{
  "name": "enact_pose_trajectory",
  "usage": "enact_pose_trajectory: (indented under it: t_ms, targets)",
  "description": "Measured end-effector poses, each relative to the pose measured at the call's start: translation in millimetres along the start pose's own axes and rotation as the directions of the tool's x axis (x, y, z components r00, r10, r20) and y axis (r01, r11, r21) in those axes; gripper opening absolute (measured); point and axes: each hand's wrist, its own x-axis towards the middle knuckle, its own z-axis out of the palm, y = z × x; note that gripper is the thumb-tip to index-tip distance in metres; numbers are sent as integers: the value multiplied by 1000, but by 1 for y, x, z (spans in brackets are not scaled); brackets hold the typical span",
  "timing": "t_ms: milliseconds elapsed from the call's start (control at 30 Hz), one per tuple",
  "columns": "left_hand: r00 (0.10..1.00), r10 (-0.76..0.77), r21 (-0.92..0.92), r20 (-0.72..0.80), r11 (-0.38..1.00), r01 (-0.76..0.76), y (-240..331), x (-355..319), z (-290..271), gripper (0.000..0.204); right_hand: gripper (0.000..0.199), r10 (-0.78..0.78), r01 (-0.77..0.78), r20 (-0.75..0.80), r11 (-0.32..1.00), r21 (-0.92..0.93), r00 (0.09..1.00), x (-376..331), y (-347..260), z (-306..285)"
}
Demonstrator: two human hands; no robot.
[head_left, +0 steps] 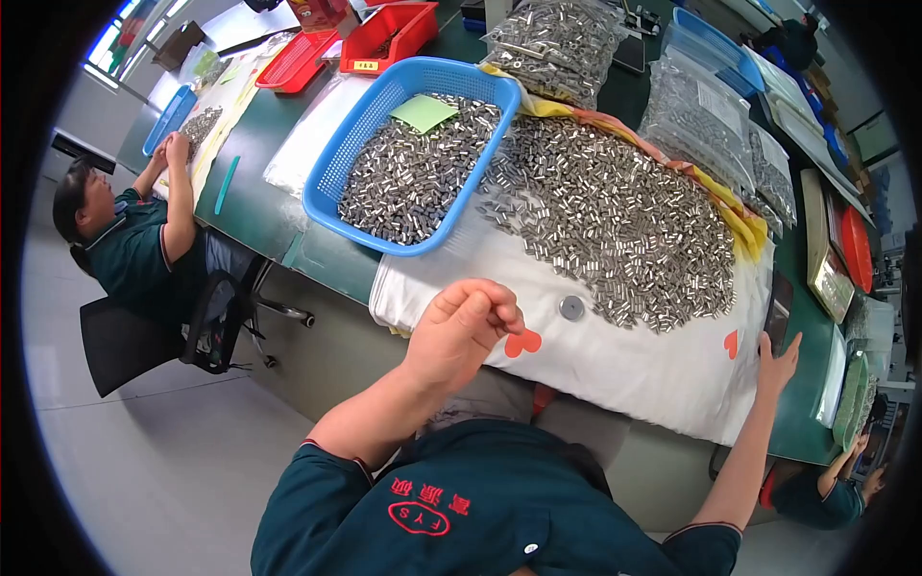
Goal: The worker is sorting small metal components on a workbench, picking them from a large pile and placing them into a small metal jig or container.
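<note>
My left hand (461, 331) hovers over the white cloth's (624, 370) near edge, fingers curled together; whether they pinch anything I cannot tell. My right hand (776, 365) rests spread on the cloth's right edge. Metal sleeves (615, 221) lie heaped beyond, beside a blue basket (331, 182).

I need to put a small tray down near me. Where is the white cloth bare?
Bare cloth lies along the near edge, between the left hand and right hand, below the round metal disc. Farther back it is crowded: the pile of metal parts and the blue basket.
</note>
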Motion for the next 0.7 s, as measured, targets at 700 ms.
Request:
enact_pose_trajectory:
  t_ms: [700]
  targets:
    - [927,-100,892,362,-252,-376,-30,27,-20,14,30,-966,875,64,255,412,251,-172,-240,28]
